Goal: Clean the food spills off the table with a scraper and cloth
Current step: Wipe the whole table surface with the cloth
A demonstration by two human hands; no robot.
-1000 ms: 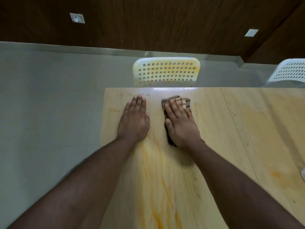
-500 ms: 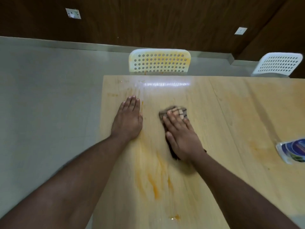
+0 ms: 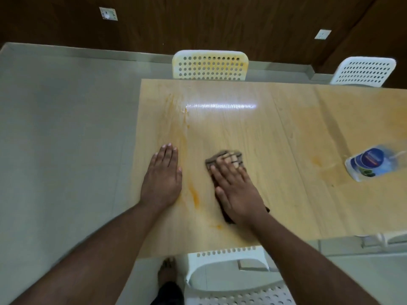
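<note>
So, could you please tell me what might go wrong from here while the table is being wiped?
1. The right hand presses a dark cloth that may smear the orange streak rather than lift it.
2. The left hand rests flat beside that streak and could pick up residue.
3. Wider strokes to the right might knock the plastic bottle lying on the table.

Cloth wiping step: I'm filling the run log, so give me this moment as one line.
step: wiping | right hand: flat on cloth | left hand: flat on table | orange smear: between hands | scraper: not visible
</note>
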